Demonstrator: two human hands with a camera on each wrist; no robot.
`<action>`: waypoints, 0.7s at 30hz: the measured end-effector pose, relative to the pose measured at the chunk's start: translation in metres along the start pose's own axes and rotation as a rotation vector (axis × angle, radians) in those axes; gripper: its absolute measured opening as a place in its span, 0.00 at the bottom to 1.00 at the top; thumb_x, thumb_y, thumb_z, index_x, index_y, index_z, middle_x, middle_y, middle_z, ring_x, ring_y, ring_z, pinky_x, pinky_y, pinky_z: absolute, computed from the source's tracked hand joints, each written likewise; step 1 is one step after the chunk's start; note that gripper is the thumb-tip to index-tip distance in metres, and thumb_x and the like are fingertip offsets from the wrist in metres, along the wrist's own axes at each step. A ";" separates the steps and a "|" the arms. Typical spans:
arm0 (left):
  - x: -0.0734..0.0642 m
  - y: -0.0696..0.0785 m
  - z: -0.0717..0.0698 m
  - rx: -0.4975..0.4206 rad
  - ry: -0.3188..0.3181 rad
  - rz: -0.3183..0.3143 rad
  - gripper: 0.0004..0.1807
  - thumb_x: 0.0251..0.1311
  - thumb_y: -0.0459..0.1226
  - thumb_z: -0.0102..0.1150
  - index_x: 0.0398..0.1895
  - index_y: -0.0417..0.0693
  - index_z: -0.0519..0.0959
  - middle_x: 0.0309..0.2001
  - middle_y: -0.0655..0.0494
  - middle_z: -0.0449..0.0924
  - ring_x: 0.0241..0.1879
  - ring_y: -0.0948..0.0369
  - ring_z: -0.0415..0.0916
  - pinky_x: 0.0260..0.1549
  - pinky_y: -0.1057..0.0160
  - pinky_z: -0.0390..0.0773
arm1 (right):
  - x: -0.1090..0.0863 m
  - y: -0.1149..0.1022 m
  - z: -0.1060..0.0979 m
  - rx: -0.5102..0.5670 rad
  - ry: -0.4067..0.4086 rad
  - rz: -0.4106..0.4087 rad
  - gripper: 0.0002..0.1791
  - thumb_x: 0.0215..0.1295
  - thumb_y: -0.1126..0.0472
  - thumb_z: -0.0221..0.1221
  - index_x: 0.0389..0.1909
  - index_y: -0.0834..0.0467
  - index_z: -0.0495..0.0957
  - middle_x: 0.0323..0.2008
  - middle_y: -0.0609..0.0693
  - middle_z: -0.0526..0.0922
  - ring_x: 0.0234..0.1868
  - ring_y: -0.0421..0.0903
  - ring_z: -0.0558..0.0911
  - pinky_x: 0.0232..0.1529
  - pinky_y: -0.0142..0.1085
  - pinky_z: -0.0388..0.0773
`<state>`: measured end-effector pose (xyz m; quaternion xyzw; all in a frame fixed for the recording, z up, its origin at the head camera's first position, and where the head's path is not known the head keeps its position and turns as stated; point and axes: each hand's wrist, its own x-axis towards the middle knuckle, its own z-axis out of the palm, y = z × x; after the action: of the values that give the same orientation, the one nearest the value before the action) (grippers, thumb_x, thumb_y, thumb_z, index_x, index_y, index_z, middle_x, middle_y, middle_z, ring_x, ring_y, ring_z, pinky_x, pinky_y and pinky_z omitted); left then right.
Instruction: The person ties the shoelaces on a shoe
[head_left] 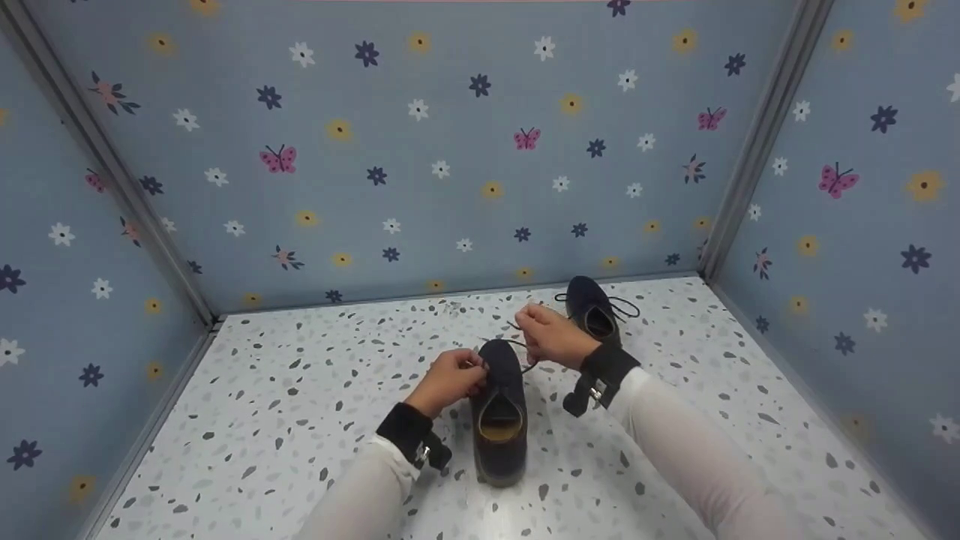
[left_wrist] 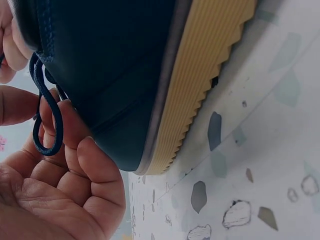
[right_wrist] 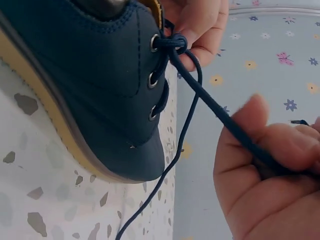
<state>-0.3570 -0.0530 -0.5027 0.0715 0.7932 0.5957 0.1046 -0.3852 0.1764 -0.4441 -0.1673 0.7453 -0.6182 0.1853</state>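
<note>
A dark blue lace-up shoe point(head_left: 501, 457) with a ribbed yellowish sole point(left_wrist: 200, 70) stands on the speckled surface, toe pointing away. At its lacing, my left hand point(head_left: 450, 379) pinches the shoelace; a loop point(left_wrist: 59, 125) of it hangs by the fingers in the left wrist view. To the right of the toe, my right hand point(head_left: 553, 335) grips a lace end point(right_wrist: 215, 110), pulled straight out from a knot point(right_wrist: 178, 44) at the top eyelets. Another strand point(right_wrist: 172, 165) trails loosely down past the toe in the right wrist view.
A second dark shoe point(head_left: 583, 296) stands near the back wall, beyond my right hand, its laces looped out to both sides. Blue flower-and-butterfly panels point(head_left: 450, 135) enclose the white speckled surface point(head_left: 300, 420) at the back, left and right.
</note>
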 end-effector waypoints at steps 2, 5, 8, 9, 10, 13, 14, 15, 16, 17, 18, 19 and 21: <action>0.000 0.000 -0.001 0.002 -0.003 0.002 0.03 0.61 0.34 0.58 0.35 0.43 0.80 0.28 0.57 0.81 0.26 0.62 0.77 0.28 0.67 0.78 | -0.001 -0.001 0.000 -0.050 0.000 0.019 0.16 0.86 0.53 0.42 0.44 0.60 0.71 0.20 0.43 0.62 0.20 0.41 0.66 0.31 0.36 0.78; 0.000 0.001 -0.001 0.003 -0.010 0.002 0.02 0.61 0.34 0.58 0.35 0.45 0.79 0.29 0.56 0.81 0.27 0.62 0.78 0.28 0.66 0.78 | -0.002 -0.003 0.000 -0.086 -0.015 0.049 0.17 0.81 0.58 0.43 0.53 0.64 0.75 0.20 0.43 0.63 0.21 0.42 0.68 0.32 0.35 0.78; 0.000 0.002 -0.002 -0.008 -0.022 -0.001 0.01 0.63 0.35 0.57 0.34 0.46 0.77 0.30 0.56 0.81 0.29 0.61 0.78 0.29 0.65 0.79 | -0.003 -0.005 -0.002 -0.129 -0.037 0.067 0.24 0.68 0.65 0.42 0.60 0.64 0.77 0.22 0.43 0.67 0.22 0.42 0.69 0.34 0.34 0.78; -0.001 0.002 -0.002 -0.011 -0.025 0.000 0.01 0.63 0.35 0.57 0.34 0.47 0.76 0.31 0.55 0.82 0.29 0.61 0.79 0.30 0.65 0.79 | -0.004 -0.005 -0.003 -0.151 -0.048 0.067 0.27 0.65 0.66 0.42 0.62 0.64 0.77 0.25 0.42 0.70 0.22 0.42 0.69 0.34 0.34 0.78; -0.001 0.002 -0.003 -0.015 -0.029 0.001 0.01 0.63 0.35 0.57 0.33 0.47 0.76 0.31 0.55 0.82 0.29 0.61 0.79 0.30 0.65 0.79 | -0.005 -0.006 -0.004 -0.180 -0.060 0.067 0.30 0.62 0.67 0.41 0.64 0.63 0.76 0.25 0.43 0.70 0.22 0.42 0.68 0.36 0.35 0.78; -0.001 0.002 -0.003 -0.015 -0.034 0.002 0.02 0.61 0.35 0.58 0.32 0.48 0.75 0.32 0.55 0.83 0.29 0.61 0.79 0.30 0.65 0.80 | -0.008 -0.007 -0.008 -0.287 -0.116 0.036 0.29 0.68 0.67 0.41 0.67 0.63 0.74 0.25 0.42 0.70 0.22 0.41 0.67 0.39 0.37 0.79; -0.002 0.002 -0.003 -0.014 -0.036 0.003 0.02 0.61 0.34 0.58 0.32 0.48 0.75 0.32 0.55 0.83 0.29 0.62 0.79 0.30 0.65 0.80 | -0.008 -0.007 -0.009 -0.308 -0.136 0.026 0.27 0.72 0.66 0.40 0.68 0.64 0.73 0.23 0.43 0.70 0.22 0.40 0.69 0.41 0.37 0.81; -0.002 0.003 -0.003 -0.013 -0.036 0.003 0.03 0.60 0.35 0.59 0.32 0.48 0.74 0.32 0.56 0.82 0.29 0.62 0.79 0.30 0.65 0.80 | -0.009 -0.007 -0.010 -0.318 -0.152 0.016 0.25 0.77 0.65 0.40 0.68 0.66 0.73 0.23 0.43 0.73 0.22 0.40 0.72 0.44 0.38 0.83; -0.002 0.003 -0.003 -0.013 -0.038 0.002 0.03 0.60 0.35 0.59 0.32 0.48 0.74 0.32 0.56 0.82 0.30 0.62 0.79 0.31 0.65 0.81 | -0.009 -0.007 -0.011 -0.322 -0.163 0.009 0.23 0.80 0.63 0.41 0.67 0.67 0.74 0.20 0.43 0.74 0.24 0.41 0.77 0.47 0.39 0.85; -0.002 0.003 -0.003 -0.012 -0.040 0.002 0.04 0.60 0.35 0.60 0.32 0.48 0.74 0.32 0.57 0.81 0.30 0.62 0.79 0.31 0.65 0.81 | -0.009 -0.006 -0.011 -0.321 -0.168 0.001 0.22 0.83 0.62 0.42 0.65 0.69 0.74 0.21 0.43 0.78 0.26 0.41 0.81 0.49 0.40 0.85; -0.002 0.003 -0.003 -0.009 -0.041 0.002 0.04 0.60 0.35 0.60 0.32 0.48 0.74 0.32 0.57 0.80 0.30 0.62 0.78 0.32 0.65 0.81 | -0.010 -0.006 -0.012 -0.311 -0.165 -0.004 0.22 0.85 0.60 0.43 0.63 0.71 0.76 0.23 0.44 0.82 0.30 0.42 0.85 0.51 0.40 0.86; -0.003 0.003 -0.003 -0.010 -0.045 0.004 0.04 0.60 0.35 0.61 0.32 0.48 0.75 0.31 0.58 0.79 0.31 0.62 0.78 0.32 0.65 0.81 | -0.010 -0.004 -0.013 -0.289 -0.158 0.001 0.23 0.85 0.58 0.44 0.61 0.72 0.77 0.25 0.44 0.86 0.33 0.43 0.88 0.53 0.41 0.87; -0.003 0.002 -0.004 -0.020 -0.057 0.011 0.04 0.60 0.35 0.61 0.33 0.47 0.75 0.31 0.59 0.77 0.31 0.62 0.77 0.33 0.65 0.81 | -0.010 -0.002 -0.013 -0.234 -0.134 0.015 0.24 0.85 0.55 0.47 0.55 0.72 0.80 0.26 0.45 0.89 0.36 0.43 0.91 0.56 0.42 0.86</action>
<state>-0.3555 -0.0566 -0.4991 0.0919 0.7834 0.6020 0.1243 -0.3828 0.1923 -0.4389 -0.2231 0.7996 -0.5130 0.2184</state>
